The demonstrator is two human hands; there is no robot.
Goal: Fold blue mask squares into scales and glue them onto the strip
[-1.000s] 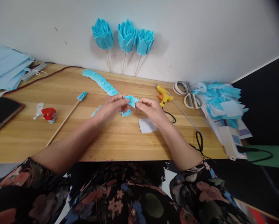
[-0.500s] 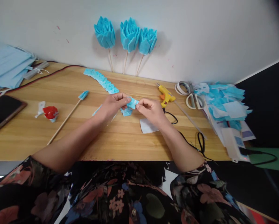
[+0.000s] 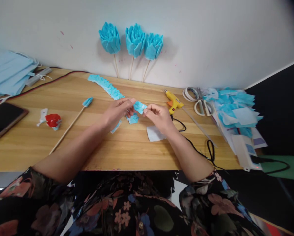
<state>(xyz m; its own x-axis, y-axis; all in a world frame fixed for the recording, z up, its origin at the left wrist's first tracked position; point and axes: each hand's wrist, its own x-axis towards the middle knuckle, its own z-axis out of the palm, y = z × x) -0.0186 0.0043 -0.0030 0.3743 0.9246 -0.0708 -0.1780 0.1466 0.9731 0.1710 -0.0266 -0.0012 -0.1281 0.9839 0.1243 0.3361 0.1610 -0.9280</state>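
Both hands meet over the middle of the wooden table [image 3: 127, 150]. My left hand [image 3: 116, 113] and my right hand [image 3: 156, 115] each pinch one small folded blue fabric piece [image 3: 138, 107] between fingertips. Just below it another blue piece [image 3: 132, 118] lies on the table, and a thin blue strip [image 3: 116, 127] shows under my left hand. A row of folded blue pieces [image 3: 105, 86] stretches back and left from the hands. A white scrap [image 3: 155, 133] lies under my right wrist.
Three blue fabric flowers [image 3: 134, 41] on sticks lean on the wall. A blue-tipped stick [image 3: 69, 124], a red object [image 3: 52, 120], a phone [image 3: 2, 119] and blue masks [image 3: 7, 72] lie left. A yellow glue gun [image 3: 173, 101], scissors [image 3: 202, 105], tape [image 3: 190, 93] and blue scraps [image 3: 235, 109] lie right.
The hands stay pinched on the blue piece and have shifted it slightly. The thin blue strip, earlier left of my left hand, now shows beneath it.
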